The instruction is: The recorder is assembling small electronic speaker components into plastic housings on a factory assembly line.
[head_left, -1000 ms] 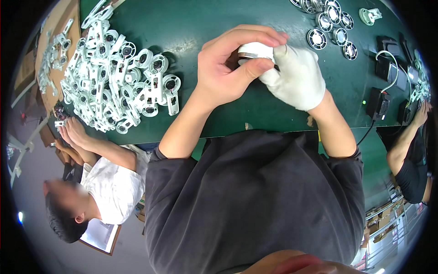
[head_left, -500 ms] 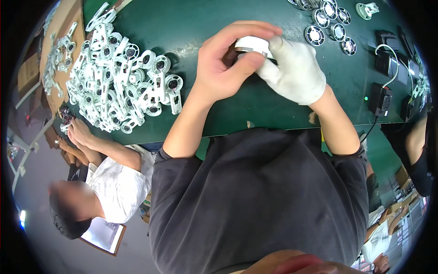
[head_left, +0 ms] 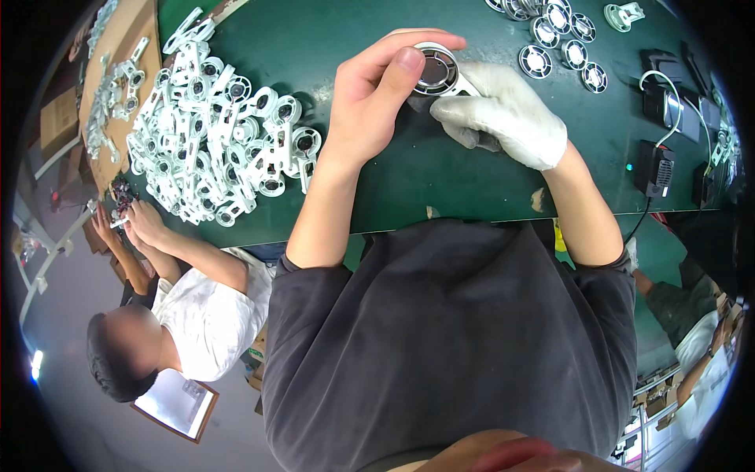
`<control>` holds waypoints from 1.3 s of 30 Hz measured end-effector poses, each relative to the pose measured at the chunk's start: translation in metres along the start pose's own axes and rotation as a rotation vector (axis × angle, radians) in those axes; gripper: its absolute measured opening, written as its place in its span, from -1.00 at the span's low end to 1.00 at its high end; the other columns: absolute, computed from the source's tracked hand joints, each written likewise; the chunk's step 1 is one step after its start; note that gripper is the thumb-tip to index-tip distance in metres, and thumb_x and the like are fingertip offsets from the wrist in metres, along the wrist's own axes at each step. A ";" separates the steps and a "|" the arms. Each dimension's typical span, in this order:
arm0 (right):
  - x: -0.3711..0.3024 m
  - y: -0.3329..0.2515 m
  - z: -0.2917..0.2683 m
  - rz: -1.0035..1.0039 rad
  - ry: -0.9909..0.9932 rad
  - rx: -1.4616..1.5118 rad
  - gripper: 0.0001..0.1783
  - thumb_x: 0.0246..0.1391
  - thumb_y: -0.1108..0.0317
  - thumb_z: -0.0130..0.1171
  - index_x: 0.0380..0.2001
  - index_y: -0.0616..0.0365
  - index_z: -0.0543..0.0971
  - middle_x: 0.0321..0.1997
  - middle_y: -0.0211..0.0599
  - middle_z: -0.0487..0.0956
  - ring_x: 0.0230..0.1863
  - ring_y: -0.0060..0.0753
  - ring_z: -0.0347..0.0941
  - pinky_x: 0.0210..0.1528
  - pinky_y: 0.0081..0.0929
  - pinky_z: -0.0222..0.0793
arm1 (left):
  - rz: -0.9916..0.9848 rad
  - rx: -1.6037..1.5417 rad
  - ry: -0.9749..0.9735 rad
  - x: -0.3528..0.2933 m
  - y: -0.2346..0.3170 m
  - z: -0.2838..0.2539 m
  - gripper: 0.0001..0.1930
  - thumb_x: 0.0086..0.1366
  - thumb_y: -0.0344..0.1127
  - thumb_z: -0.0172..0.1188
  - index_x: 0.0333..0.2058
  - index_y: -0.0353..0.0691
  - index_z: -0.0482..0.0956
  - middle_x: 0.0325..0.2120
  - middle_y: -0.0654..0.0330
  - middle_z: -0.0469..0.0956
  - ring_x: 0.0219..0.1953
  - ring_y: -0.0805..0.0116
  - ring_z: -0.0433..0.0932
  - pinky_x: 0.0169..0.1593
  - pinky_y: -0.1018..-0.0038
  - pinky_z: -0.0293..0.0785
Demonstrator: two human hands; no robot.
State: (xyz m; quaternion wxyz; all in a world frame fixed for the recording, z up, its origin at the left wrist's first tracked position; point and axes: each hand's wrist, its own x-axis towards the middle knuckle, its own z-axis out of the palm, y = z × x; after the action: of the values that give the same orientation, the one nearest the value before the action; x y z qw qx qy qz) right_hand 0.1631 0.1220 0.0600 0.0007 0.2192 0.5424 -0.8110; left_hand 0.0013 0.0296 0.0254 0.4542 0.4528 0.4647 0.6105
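Observation:
Above the table, both of my hands hold one white round-headed plastic part [head_left: 436,71]. Its round face, with a dark centre and a dark and silver ring, is turned up toward me. My bare left hand [head_left: 363,98] grips the rim, thumb on the near left side and fingers reaching round the far side. On my right hand [head_left: 511,118] is a white glove with grey at the fingertips; it is closed on the short white arm that sticks out of the head. The glove hides much of that arm.
A big heap of similar white parts [head_left: 212,141] lies to the left. Several silver-and-black rings [head_left: 535,61] and one loose white part [head_left: 624,16] lie at the far right. Black power adapters [head_left: 654,168] with cables stand on the right. Close by on the left sits a co-worker [head_left: 208,315].
The part has been tipped so its round face shows instead of its white side. My left thumb has moved onto the rim, and my gloved hand has shifted to the arm.

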 end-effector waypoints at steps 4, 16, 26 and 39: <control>0.008 0.020 0.001 -0.091 0.192 -0.241 -0.83 0.12 0.28 0.09 -0.34 0.17 0.49 -0.60 -0.35 0.50 -0.57 -0.47 0.43 -0.48 -0.46 0.31 | 0.019 0.333 0.183 0.000 0.010 0.008 -0.75 0.31 -0.37 0.11 -0.07 -0.29 0.56 -0.21 0.17 0.54 -0.26 0.48 0.54 -0.23 0.52 0.49; 0.018 0.046 0.021 -0.292 0.698 -1.123 -0.61 0.08 0.26 0.13 -0.02 0.11 0.41 -0.54 -0.04 0.59 -0.50 0.10 0.55 -0.46 -0.06 0.48 | -0.060 0.644 0.189 -0.001 0.002 0.020 -0.67 0.06 -0.52 0.03 -0.13 -0.31 0.41 -0.54 0.04 0.47 -0.60 0.22 0.48 -0.45 0.38 0.43; 0.012 0.016 0.013 -0.009 0.327 -0.371 -0.73 0.17 0.19 0.07 -0.37 0.20 0.54 -0.60 -0.38 0.51 -0.67 -0.48 0.35 -0.52 -0.47 0.35 | -0.178 0.358 0.268 -0.006 -0.001 -0.001 -0.68 0.02 -0.65 -0.12 -0.24 -0.38 0.51 -0.49 0.16 0.59 -0.49 0.43 0.53 -0.37 0.48 0.45; 0.009 0.013 0.008 -0.019 0.284 -0.561 -0.75 0.02 0.22 0.16 -0.39 0.20 0.59 -0.52 -0.34 0.57 -0.50 -0.54 0.47 -0.41 -0.52 0.36 | -0.023 0.603 0.301 -0.004 0.006 0.013 -0.71 0.02 -0.31 0.34 -0.26 -0.25 0.58 -0.53 0.23 0.60 -0.56 0.51 0.56 -0.44 0.56 0.49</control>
State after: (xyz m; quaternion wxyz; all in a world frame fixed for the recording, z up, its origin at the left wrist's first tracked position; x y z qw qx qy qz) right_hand 0.1551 0.1116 0.0480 -0.0224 0.3165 0.7417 -0.5910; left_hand 0.0136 0.0268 0.0326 0.2329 0.4662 0.6914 0.5004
